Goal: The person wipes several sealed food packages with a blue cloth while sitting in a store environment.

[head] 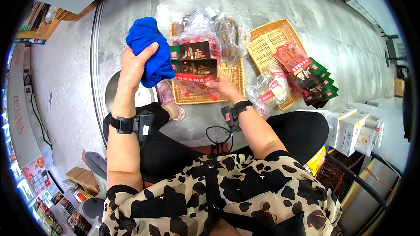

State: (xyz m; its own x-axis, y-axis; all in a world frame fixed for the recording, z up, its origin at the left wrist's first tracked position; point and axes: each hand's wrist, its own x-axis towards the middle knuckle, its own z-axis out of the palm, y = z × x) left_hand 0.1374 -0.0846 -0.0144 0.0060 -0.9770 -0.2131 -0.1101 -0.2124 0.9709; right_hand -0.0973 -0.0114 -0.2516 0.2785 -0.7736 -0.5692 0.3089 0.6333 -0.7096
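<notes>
My left hand [140, 60] grips a bunched blue cloth [149, 47] above a steel basin [113, 87]. A hotpot-base packet [197, 82] with a red band has its lower right corner pinched by my right hand [223, 87], over a wicker basket [190, 99]. Two dark packets with green ends [193, 50] show just above the red band; whether they are separate from the held one, I cannot tell. Clear plastic bags [200, 28] lie at that basket's far end, one with dark brown food pieces [229, 39] inside.
To the right, a second wicker basket [265, 39] holds fanned-out packets [305, 72] and a bagged pale food item [274, 85]. White boxes [351, 127] stand at the far right. A metal floor track [95, 55] runs along the left. Cardboard boxes [83, 180] sit at lower left.
</notes>
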